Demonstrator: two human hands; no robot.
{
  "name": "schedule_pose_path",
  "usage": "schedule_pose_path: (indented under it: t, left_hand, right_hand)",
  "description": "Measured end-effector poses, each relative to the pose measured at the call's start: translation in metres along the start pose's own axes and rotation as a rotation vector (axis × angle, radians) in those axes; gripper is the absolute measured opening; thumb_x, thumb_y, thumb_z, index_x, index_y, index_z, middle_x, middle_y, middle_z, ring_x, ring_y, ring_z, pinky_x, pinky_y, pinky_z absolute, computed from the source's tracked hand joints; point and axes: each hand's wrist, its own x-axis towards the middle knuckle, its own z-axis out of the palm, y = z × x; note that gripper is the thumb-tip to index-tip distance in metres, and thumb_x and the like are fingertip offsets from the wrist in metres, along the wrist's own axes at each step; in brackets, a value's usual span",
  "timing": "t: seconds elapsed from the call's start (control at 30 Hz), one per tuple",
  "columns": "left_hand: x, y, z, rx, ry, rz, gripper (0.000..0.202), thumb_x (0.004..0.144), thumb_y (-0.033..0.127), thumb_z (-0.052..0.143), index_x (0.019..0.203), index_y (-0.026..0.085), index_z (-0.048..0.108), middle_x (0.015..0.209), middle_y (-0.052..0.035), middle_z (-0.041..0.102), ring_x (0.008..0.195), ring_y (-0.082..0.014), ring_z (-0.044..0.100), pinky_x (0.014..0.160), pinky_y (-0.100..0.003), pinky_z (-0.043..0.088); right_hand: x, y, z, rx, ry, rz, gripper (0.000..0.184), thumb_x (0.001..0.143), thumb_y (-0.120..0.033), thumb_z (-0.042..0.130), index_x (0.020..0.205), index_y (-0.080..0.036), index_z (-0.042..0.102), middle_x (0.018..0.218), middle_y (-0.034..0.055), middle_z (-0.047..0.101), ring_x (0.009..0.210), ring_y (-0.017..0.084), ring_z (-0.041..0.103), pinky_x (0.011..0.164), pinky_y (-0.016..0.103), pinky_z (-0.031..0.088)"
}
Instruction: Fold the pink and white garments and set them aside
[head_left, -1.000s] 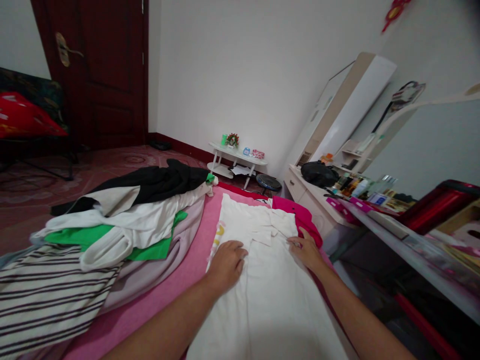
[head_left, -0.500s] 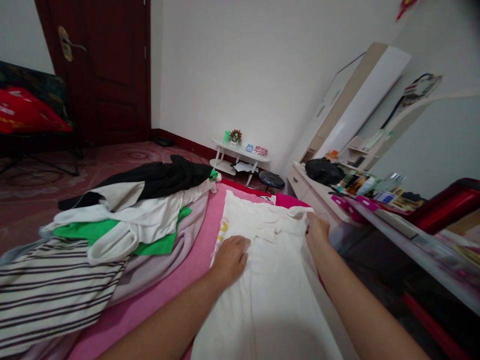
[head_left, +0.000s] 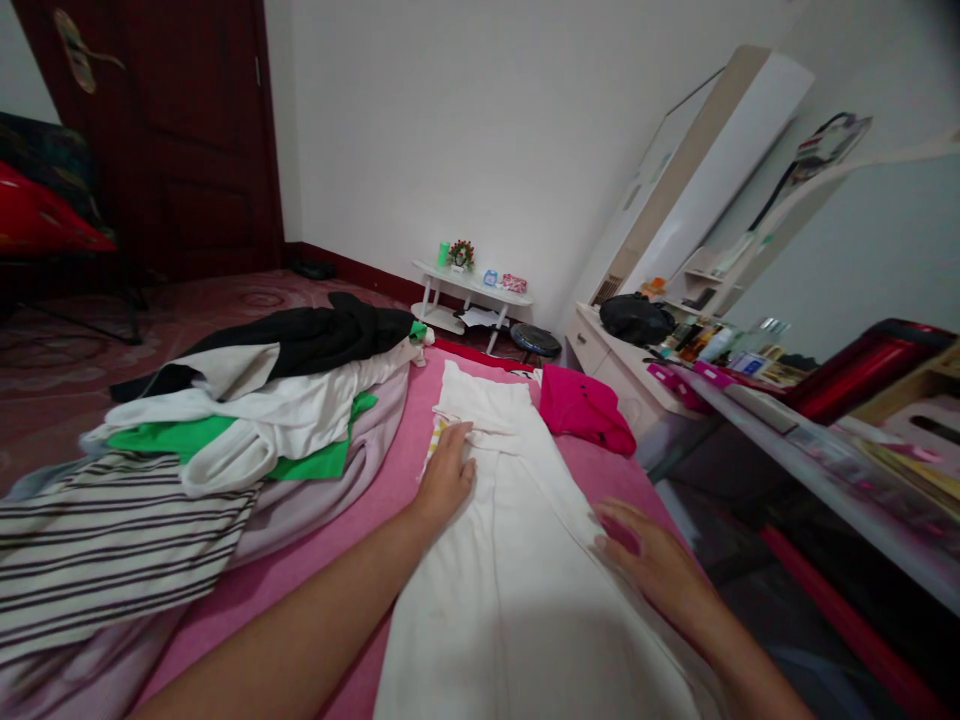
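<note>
White garment (head_left: 517, 590) laid lengthwise on a pink cover (head_left: 600, 475), reaching in the head view from the bottom edge up to a narrower far end, creased down its length. Left hand (head_left: 448, 470) resting over its left edge, near that far end, fingers close together and thumb slightly apart; whether pinching any cloth, cannot tell. Just left of these fingers, a small yellow-and-white printed patch (head_left: 435, 437). Right hand (head_left: 649, 555) at the garment's right edge, slightly blurred, fingers and thumb parted, with pink showing in the gap; whether touching the cloth, cannot tell. Beyond the right hand, well apart from it, a bunched magenta cloth (head_left: 585, 408) near the white garment's far end. To the left, a loose heap: black garment (head_left: 330, 335) at the back, white top (head_left: 322, 400) in front of it, green cloth (head_left: 315, 465) showing from beneath, lilac cloth (head_left: 322, 500) alongside, black-and-white striped garment (head_left: 112, 560) nearest. By the far wall, a low white surface (head_left: 476, 280) with a green cup (head_left: 443, 254).
</note>
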Motion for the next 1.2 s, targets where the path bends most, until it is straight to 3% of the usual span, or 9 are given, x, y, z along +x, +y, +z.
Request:
schedule_pose_path:
  t: [0.17, 0.27, 0.33, 0.43, 0.53, 0.67, 0.8, 1.07, 1.2]
  left_hand:
    - [0.005, 0.008, 0.0, 0.232, -0.044, -0.051, 0.067, 0.075, 0.005, 0.051, 0.139, 0.023, 0.038, 0.145, -0.0112, 0.031, 0.136, -0.0259, 0.033, 0.109, -0.041, 0.037]
    - [0.017, 0.014, -0.003, 0.411, -0.126, -0.08, 0.068, 0.079, 0.009, 0.051, 0.142, 0.031, 0.035, 0.148, -0.0103, 0.029, 0.129, -0.0284, 0.042, 0.096, -0.041, 0.046]
    - [0.031, 0.017, -0.004, 0.499, -0.205, -0.09, 0.06, 0.082, 0.014, 0.051, 0.139, 0.03, 0.041, 0.141, -0.0133, 0.04, 0.116, -0.0302, 0.053, 0.087, -0.042, 0.05]
    - [0.056, 0.017, -0.006, 0.543, -0.297, -0.084, 0.036, 0.082, 0.015, 0.052, 0.116, 0.019, 0.064, 0.113, -0.0166, 0.06, 0.096, -0.0293, 0.063, 0.081, -0.041, 0.05]
    - [0.083, 0.017, -0.007, 0.526, -0.295, -0.065, 0.025, 0.08, 0.009, 0.052, 0.094, 0.012, 0.072, 0.093, -0.0154, 0.067, 0.091, -0.0255, 0.065, 0.084, -0.036, 0.049]
    - [0.121, 0.023, -0.014, 0.461, -0.222, 0.001, 0.03, 0.081, 0.007, 0.047, 0.1, 0.01, 0.071, 0.097, -0.0141, 0.07, 0.093, -0.021, 0.063, 0.088, -0.032, 0.047]
    - [0.149, 0.033, -0.023, 0.41, -0.15, 0.071, 0.035, 0.081, 0.007, 0.045, 0.105, 0.006, 0.069, 0.099, -0.014, 0.071, 0.093, -0.0198, 0.063, 0.09, -0.031, 0.046]
    - [0.153, 0.013, -0.029, 0.417, -0.12, 0.125, 0.035, 0.076, 0.005, 0.048, 0.101, 0.011, 0.073, 0.101, -0.0127, 0.072, 0.096, -0.0218, 0.064, 0.093, -0.031, 0.045]
    - [0.141, -0.003, -0.03, 0.444, -0.122, 0.091, 0.034, 0.074, 0.003, 0.049, 0.095, 0.012, 0.074, 0.097, -0.0117, 0.071, 0.095, -0.0222, 0.064, 0.093, -0.032, 0.046]
  right_hand:
    - [-0.067, 0.062, 0.006, -0.203, -0.023, 0.161, 0.063, 0.059, -0.04, 0.064, 0.12, -0.025, 0.063, 0.129, 0.0102, 0.06, 0.119, 0.032, 0.055, 0.103, 0.043, 0.042]
    - [-0.092, 0.074, 0.009, -0.235, 0.021, 0.22, 0.056, 0.061, -0.043, 0.061, 0.116, -0.031, 0.063, 0.125, 0.0077, 0.063, 0.112, 0.032, 0.06, 0.095, 0.043, 0.048]
    - [-0.101, 0.074, 0.009, -0.235, 0.026, 0.239, 0.044, 0.066, -0.043, 0.056, 0.109, -0.036, 0.065, 0.115, 0.0052, 0.068, 0.103, 0.031, 0.065, 0.086, 0.041, 0.052]
    - [-0.107, 0.06, 0.004, -0.216, 0.011, 0.268, 0.027, 0.073, -0.046, 0.05, 0.094, -0.038, 0.066, 0.098, 0.0033, 0.073, 0.089, 0.029, 0.069, 0.072, 0.037, 0.053]
    - [-0.107, 0.033, -0.004, -0.084, -0.034, 0.292, 0.026, 0.075, -0.055, 0.048, 0.084, -0.037, 0.064, 0.085, 0.0034, 0.074, 0.079, 0.028, 0.069, 0.068, 0.035, 0.052]
    - [-0.108, -0.01, -0.01, 0.191, -0.113, 0.199, 0.032, 0.071, -0.062, 0.054, 0.082, -0.034, 0.064, 0.083, 0.0048, 0.072, 0.081, 0.029, 0.067, 0.072, 0.035, 0.054]
    - [-0.111, -0.04, 0.006, 0.386, -0.182, 0.123, 0.04, 0.073, -0.058, 0.058, 0.101, -0.031, 0.065, 0.08, 0.0043, 0.068, 0.072, 0.024, 0.064, 0.065, 0.031, 0.052]
    - [-0.112, -0.07, 0.073, 0.651, -0.499, 0.023, 0.054, 0.077, -0.039, 0.06, 0.127, -0.021, 0.052, 0.082, 0.0005, 0.055, 0.067, 0.012, 0.052, 0.06, 0.022, 0.04]
    - [-0.109, -0.076, 0.082, 0.582, -0.636, -0.029, 0.064, 0.07, -0.033, 0.066, 0.131, -0.021, 0.05, 0.077, -0.0013, 0.057, 0.062, 0.01, 0.049, 0.057, 0.021, 0.036]
